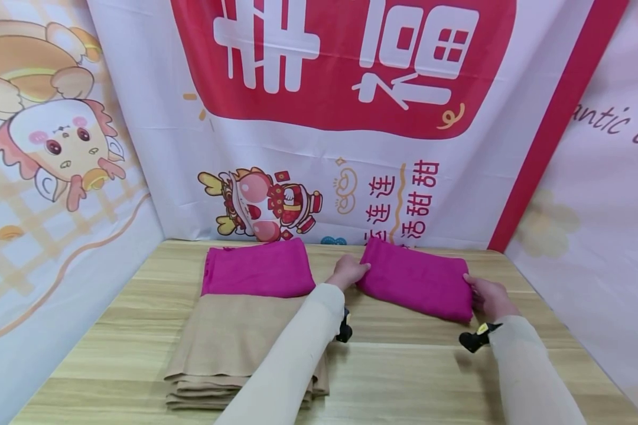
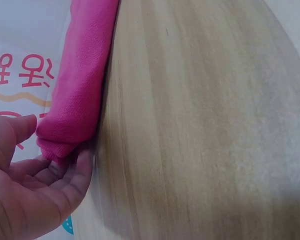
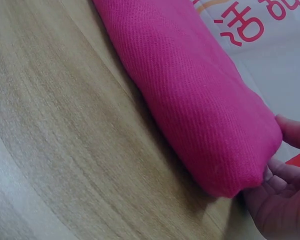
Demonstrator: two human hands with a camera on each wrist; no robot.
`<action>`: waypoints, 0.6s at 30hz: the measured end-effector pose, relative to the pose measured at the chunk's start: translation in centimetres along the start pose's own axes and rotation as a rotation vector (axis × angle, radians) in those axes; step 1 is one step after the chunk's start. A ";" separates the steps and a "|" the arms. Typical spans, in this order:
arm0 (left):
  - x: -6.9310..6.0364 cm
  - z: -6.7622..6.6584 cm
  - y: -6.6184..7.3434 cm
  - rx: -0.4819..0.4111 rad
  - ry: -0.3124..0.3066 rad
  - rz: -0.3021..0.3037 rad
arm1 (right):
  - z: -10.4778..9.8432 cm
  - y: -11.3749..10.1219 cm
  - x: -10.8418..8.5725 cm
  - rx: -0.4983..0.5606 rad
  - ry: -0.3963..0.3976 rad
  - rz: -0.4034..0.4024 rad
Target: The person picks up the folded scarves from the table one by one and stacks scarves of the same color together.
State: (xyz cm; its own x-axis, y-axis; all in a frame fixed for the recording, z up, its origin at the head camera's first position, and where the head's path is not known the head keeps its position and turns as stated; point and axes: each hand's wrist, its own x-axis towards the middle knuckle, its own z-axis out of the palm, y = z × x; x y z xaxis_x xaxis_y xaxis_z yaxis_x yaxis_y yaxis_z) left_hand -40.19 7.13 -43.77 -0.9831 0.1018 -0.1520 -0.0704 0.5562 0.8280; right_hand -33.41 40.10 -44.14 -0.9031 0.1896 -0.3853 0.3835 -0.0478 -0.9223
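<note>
A folded magenta cloth [image 1: 417, 280] lies slantwise at the back right of the table, its right end nearer me. My left hand [image 1: 348, 271] grips its left end. In the left wrist view the thumb is at the top of the cloth's edge [image 2: 80, 90] and the fingers curl beneath it. At the opposite end, my right hand [image 1: 491, 298] holds the cloth between thumb and fingers. The right wrist view shows the thick rounded fold [image 3: 190, 95], with some fingertips hidden under it.
Another folded magenta cloth [image 1: 257, 268] lies at the back left. In front of it is a stack of folded beige cloths [image 1: 234, 336], partly covered by my left forearm. The wooden table [image 1: 404, 378] ends at a printed fabric backdrop [image 1: 159, 147], with fabric walls at both sides.
</note>
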 end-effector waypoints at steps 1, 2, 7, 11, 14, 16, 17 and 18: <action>0.0 0.0 0.0 -0.006 -0.001 0.001 | 0.0 0.0 0.0 0.002 -0.008 -0.006; 0.1 0.1 0.0 -0.011 -0.003 -0.002 | 0.0 0.0 0.0 0.002 -0.022 -0.009; 0.2 0.2 -0.2 -0.062 -0.030 -0.032 | 0.0 0.1 0.2 -0.033 -0.047 -0.012; 0.5 0.3 -0.2 -0.098 -0.039 -0.068 | 0.0 -0.1 0.4 -0.062 -0.042 -0.003; 0.8 0.3 -0.1 -0.116 -0.037 -0.096 | -0.1 -0.3 0.5 -0.075 -0.036 -0.005; 1.0 0.4 -0.1 -0.118 -0.038 -0.109 | -0.1 -0.3 0.5 -0.078 -0.027 -0.007; 1.1 0.4 -0.1 -0.118 -0.038 -0.112 | -0.2 -0.3 0.4 -0.076 -0.020 -0.007; 1.1 0.5 0.0 -0.121 -0.041 -0.113 | -0.2 -0.3 0.4 -0.072 -0.018 -0.006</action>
State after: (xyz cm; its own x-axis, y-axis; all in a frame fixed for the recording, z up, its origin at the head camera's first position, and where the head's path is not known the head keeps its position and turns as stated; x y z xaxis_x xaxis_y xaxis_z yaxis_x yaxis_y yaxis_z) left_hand -41.21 7.62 -44.21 -0.9602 0.0789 -0.2678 -0.2026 0.4629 0.8629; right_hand -33.90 40.38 -43.99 -0.9084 0.1715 -0.3813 0.3907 0.0237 -0.9202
